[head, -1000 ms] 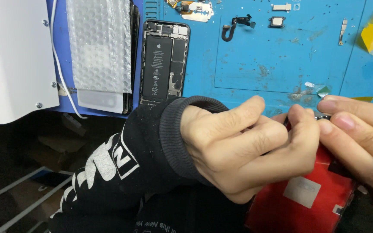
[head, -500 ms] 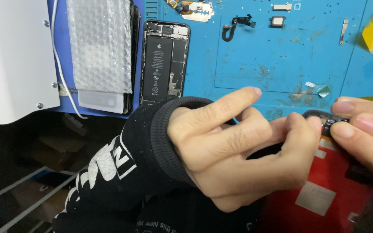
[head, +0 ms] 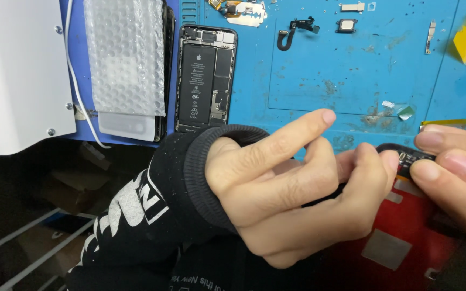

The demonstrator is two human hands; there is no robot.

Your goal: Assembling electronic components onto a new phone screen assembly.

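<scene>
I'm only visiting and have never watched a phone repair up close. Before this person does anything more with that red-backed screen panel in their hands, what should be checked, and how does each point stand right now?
1. Left hand has a hold on the red-backed black screen panel: ok, fingers wrapped at its top edge.
2. Right hand fingertips on the small black connector strip at the panel's top: ok, pinching it.
3. Strip undamaged: cannot tell, too small and partly covered.
4. Opened black phone body lies flat on the blue work mat: ok.
5. Loose small parts lie apart from the hands: ok, at the mat's far edge.
</scene>
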